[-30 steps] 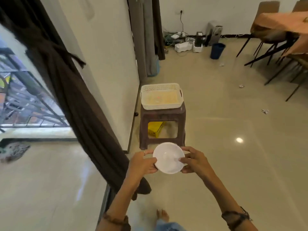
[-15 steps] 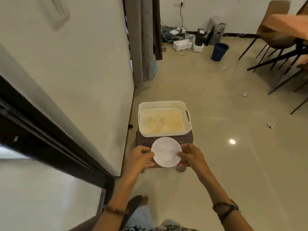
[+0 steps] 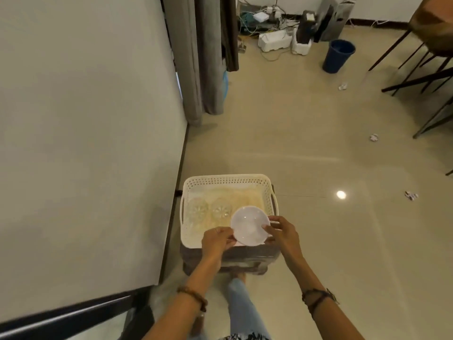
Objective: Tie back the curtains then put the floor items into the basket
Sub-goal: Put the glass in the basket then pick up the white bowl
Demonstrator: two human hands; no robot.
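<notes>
Change: since a moment ago the white bowl (image 3: 249, 226) has come forward from in front of the stool to over the near right part of the basket (image 3: 221, 179), and the person now stands right at the stool.
White bowl: held level between both hands, open side up, its near rim over the basket's front wall; whether it touches the basket floor I cannot tell.
Left hand (image 3: 217, 241): its grip is pinching the bowl's left near rim, fingers curled under the edge, a ring on one finger, a bead bracelet at the wrist.
Right hand (image 3: 283, 232): its grip is pinching the bowl's right rim, thumb on top, fingers curled beneath; dark cords circle the wrist.
Basket: white perforated plastic with side handles, sitting on a brown plastic stool (image 3: 247, 258) just beside the wall.
Inside the basket: two clear cut-glass pieces (image 3: 209, 210) lie side by side at the left, near the bowl but apart from it.
Floor: glossy beige tiles; three small crumpled scraps (image 3: 374, 137) lie well apart from the basket toward the right.
Curtains (image 3: 199, 55): grey and dark panels hang at the far wall corner.
Far side: a blue bin (image 3: 338, 55) stands near a tangle of cables and boxes; dark chair legs at the right edge.
</notes>
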